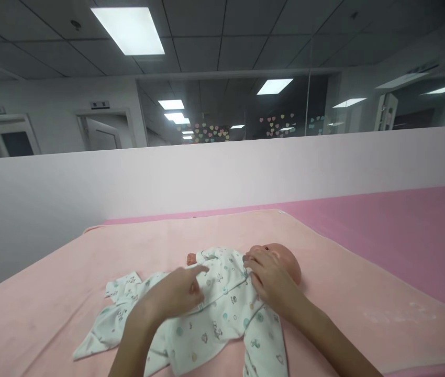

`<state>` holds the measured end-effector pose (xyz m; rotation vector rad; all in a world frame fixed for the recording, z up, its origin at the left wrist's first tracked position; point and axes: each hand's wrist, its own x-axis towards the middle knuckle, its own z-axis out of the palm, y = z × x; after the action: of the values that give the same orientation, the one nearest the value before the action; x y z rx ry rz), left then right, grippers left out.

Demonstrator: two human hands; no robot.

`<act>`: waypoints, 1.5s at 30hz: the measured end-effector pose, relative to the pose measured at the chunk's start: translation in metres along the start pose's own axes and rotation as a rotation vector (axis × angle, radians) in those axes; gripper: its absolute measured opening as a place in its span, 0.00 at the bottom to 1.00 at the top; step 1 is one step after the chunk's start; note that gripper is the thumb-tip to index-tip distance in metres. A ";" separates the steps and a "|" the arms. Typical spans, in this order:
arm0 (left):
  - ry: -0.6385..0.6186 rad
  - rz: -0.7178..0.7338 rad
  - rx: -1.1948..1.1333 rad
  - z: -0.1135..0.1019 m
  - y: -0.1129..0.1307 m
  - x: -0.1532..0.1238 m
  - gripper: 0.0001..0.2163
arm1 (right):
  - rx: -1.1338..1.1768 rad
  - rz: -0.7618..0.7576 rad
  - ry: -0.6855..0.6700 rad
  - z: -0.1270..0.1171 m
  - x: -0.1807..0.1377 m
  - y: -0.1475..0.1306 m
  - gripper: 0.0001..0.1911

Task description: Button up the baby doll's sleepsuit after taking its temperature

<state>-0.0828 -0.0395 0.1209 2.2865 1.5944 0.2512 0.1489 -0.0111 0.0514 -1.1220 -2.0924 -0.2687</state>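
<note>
So there's a baby doll (pixel 281 257) lying on its back on a pink blanket (pixel 364 293), dressed in a white printed onesie (pixel 222 309). The right hand (pixel 271 280) sits on the onesie just below the doll's head, fingers bent and pressing into the collar area; looks like a pinch on the fabric, but it's a bit blurry to be sure. The left hand (pixel 179 293) rests over the doll's chest, index finger stretched toward the collar, gripping nothing. The blanket lies on a darker pink sheet (pixel 422 230).
</note>
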 end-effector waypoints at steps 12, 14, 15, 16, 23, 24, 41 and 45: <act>0.273 -0.237 0.164 0.057 -0.046 0.138 0.23 | 0.894 0.661 -0.163 0.006 0.031 0.109 0.20; 0.254 -0.247 0.147 0.057 -0.051 0.133 0.25 | 1.084 0.727 -0.148 0.009 0.026 0.114 0.19; 0.243 -0.249 0.140 0.056 -0.052 0.130 0.25 | 1.162 0.761 -0.143 0.011 0.022 0.115 0.19; 0.232 -0.250 0.134 0.055 -0.052 0.128 0.25 | 1.238 0.803 -0.148 0.012 0.018 0.117 0.19; 0.204 -0.229 0.141 0.053 -0.049 0.126 0.26 | 1.601 0.976 -0.242 0.032 -0.003 0.134 0.23; 0.203 -0.224 0.146 0.053 -0.049 0.126 0.26 | 1.622 0.986 -0.239 0.035 -0.004 0.135 0.24; 0.210 -0.230 0.212 0.052 -0.041 0.117 0.24 | 1.482 0.866 0.187 0.029 -0.001 0.143 0.16; 0.222 -0.233 0.206 0.053 -0.040 0.115 0.23 | 1.399 0.825 -0.035 0.028 -0.004 0.123 0.21</act>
<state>-0.0592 0.0710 0.0518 2.2559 2.0680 0.3026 0.2329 0.0737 0.0105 -0.8819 -1.1126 1.3710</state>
